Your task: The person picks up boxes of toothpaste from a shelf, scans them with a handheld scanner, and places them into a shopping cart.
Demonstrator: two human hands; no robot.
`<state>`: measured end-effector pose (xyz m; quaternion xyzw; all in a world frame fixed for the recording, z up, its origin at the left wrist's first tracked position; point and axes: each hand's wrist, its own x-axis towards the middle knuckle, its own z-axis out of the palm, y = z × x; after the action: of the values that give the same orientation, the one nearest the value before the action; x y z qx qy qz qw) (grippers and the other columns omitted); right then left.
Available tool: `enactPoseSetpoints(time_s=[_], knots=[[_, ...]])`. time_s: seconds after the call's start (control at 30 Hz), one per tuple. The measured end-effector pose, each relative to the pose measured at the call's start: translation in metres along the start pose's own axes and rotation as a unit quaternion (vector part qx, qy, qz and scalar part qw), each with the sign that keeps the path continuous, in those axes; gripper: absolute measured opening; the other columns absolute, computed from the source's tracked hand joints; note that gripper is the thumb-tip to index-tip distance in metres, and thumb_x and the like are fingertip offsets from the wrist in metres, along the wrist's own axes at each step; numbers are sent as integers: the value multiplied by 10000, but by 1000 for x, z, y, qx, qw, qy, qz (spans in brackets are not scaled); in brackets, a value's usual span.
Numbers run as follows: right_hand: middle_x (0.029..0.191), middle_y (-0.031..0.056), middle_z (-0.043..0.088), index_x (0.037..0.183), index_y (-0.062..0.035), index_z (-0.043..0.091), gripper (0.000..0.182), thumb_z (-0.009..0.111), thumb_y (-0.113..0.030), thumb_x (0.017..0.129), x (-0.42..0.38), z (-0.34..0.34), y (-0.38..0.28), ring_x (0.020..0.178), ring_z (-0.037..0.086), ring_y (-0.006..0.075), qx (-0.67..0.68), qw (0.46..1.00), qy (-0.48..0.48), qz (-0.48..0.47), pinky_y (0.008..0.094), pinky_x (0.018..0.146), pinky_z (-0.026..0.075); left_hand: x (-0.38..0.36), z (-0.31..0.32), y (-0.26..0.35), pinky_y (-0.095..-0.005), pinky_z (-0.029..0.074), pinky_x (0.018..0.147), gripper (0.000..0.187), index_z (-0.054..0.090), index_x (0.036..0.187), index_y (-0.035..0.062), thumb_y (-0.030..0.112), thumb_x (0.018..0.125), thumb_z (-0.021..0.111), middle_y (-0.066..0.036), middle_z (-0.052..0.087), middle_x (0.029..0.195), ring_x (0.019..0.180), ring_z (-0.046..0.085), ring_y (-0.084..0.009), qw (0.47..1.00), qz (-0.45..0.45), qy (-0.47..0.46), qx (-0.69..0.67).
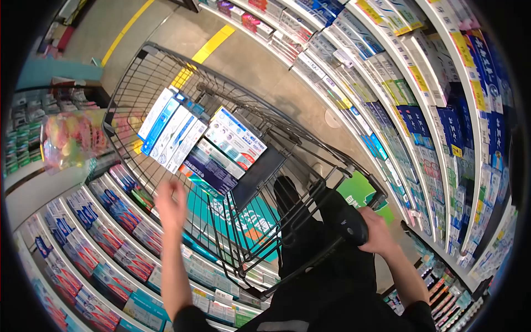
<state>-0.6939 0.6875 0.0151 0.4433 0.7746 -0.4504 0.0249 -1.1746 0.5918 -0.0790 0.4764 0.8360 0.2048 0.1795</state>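
Note:
A dark wire shopping cart (221, 72) stands in front of my body. My right hand (378, 231) is wrapped around the black grip of its handle (345, 218). My left hand (170, 203) hovers by the cart's left side, fingers loosely bent and apart, with nothing visible in it. Inside the basket, white and blue boxes (174, 133) lie stacked toward the far left. Beside them sit a white box with blue edging (235, 135), a dark purple box (209, 170) and a green-and-orange box (202, 185).
Shelves of boxed goods (387, 72) curve along the right. On the left, tiered shelves (105, 243) hold packaged toothbrushes. A bag of colourful items (69, 138) hangs near the cart's far left corner. Yellow tape (213, 44) marks the floor ahead.

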Motion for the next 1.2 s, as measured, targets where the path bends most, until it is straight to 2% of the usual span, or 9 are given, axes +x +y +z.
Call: enactPoseSetpoints(time_s=[0.13, 0.3, 0.37, 0.53, 0.63, 0.67, 0.77, 0.93, 1.2], knots=[[1005, 153, 599, 1048, -8, 593, 511, 721, -132, 569, -3, 9, 13, 929, 611, 356, 0, 999, 20, -44, 406, 785, 527, -138, 9, 43, -408, 469, 649, 31, 602, 808, 38, 54, 819, 626, -137, 587, 755, 707, 584, -307, 992, -8, -106, -66], [965, 150, 599, 1050, -17, 600, 473, 740, -100, 605, -3, 1, 7, 900, 610, 366, 6, 997, 2, -73, 410, 779, 524, -250, 25, 103, -442, 469, 682, 92, 605, 853, 38, 113, 838, 657, -140, 599, 792, 750, 587, -352, 965, -40, -216, -141], [1086, 137, 620, 1108, -20, 592, 496, 699, -70, 626, -2, -1, 14, 1021, 617, 314, 16, 989, 36, -144, 393, 796, 551, -260, 25, 121, -449, 467, 690, 87, 603, 865, 34, 107, 845, 647, -149, 598, 802, 762, 588, -360, 975, -16, -198, -103], [1114, 139, 612, 1100, 2, 567, 482, 653, -37, 628, -8, -28, 22, 1054, 607, 320, 12, 983, 106, -151, 400, 823, 548, -276, 65, 167, -482, 458, 667, 139, 603, 856, 32, 152, 914, 562, -174, 598, 797, 752, 587, -389, 987, 7, -150, -53], [1098, 126, 600, 1072, -4, 560, 441, 644, -47, 641, -3, -39, 39, 1043, 595, 326, 29, 985, 87, -143, 410, 834, 534, -297, 99, 166, -497, 448, 606, 217, 612, 861, 34, 201, 946, 504, -187, 604, 749, 699, 589, -415, 979, -61, -184, 66], [1062, 114, 596, 1054, -9, 560, 418, 646, -60, 648, 0, -38, 49, 1052, 577, 319, 45, 981, 78, -174, 413, 836, 523, -296, 103, 171, -514, 432, 560, 320, 620, 802, 33, 242, 972, 448, -200, 607, 698, 648, 588, -430, 988, -35, -133, 69], [1126, 125, 584, 1075, 3, 553, 446, 660, -62, 647, 4, -39, 54, 1109, 561, 318, -4, 983, 39, -179, 392, 849, 533, -286, 103, 205, -520, 429, 557, 394, 605, 724, 29, 265, 986, 428, -207, 610, 679, 634, 589, -428, 981, -121, -85, 126], [994, 85, 578, 1009, -23, 577, 346, 666, -87, 681, 10, -38, 70, 1014, 569, 254, -24, 962, 73, -262, 358, 758, 544, -284, 116, 199, -541, 430, 560, 466, 634, 737, 5, 306, 997, 391, -223, 632, 701, 646, 598, -440, 967, -144, -47, 203], [932, 71, 564, 911, -42, 564, 272, 674, -104, 671, 23, -28, 75, 972, 566, 247, 9, 946, 117, -301, 367, 690, 549, -275, 118, 194, -577, 441, 604, 511, 644, 756, -2, 350, 987, 355, -245, 639, 728, 691, 604, -470, 955, -170, -4, 241]])
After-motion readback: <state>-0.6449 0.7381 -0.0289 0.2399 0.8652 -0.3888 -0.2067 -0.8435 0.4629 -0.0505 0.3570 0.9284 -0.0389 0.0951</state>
